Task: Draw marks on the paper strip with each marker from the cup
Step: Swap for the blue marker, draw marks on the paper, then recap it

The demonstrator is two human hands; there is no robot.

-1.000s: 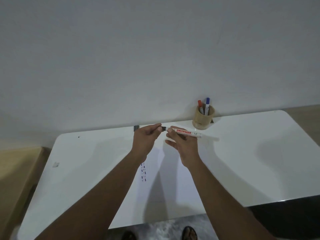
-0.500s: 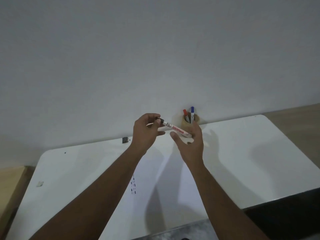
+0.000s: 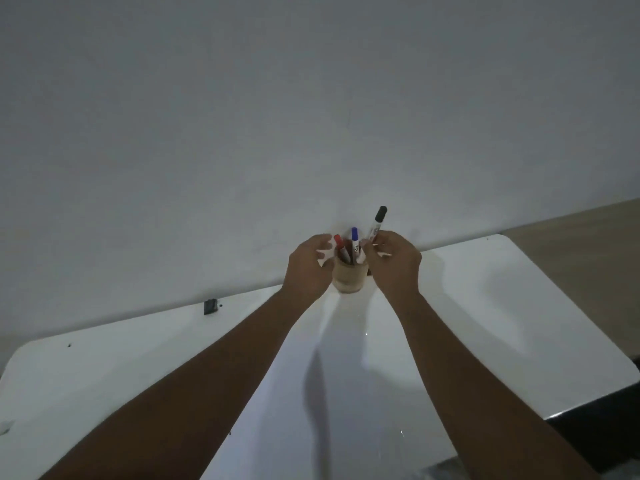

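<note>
A tan cup (image 3: 349, 278) stands at the table's far edge against the wall. A red-capped marker (image 3: 340, 247) and a blue-capped marker (image 3: 354, 242) stick up out of it. My right hand (image 3: 394, 263) is just right of the cup and holds a white marker with a black cap (image 3: 378, 221) upright, cap on top. My left hand (image 3: 308, 268) is at the cup's left side, fingers apart and curled near the rim and the red marker. The white paper strip (image 3: 325, 403) runs down the table between my forearms; its marks are hidden.
The white table (image 3: 519, 323) has rounded corners and ends at the grey wall. A small dark block (image 3: 210, 306) lies at the far edge to the left. Wooden floor shows at the right.
Both hands moved forward to the cup. The black marker, held level between both hands before, is now capped and upright in my right hand alone. The view tilted up.
</note>
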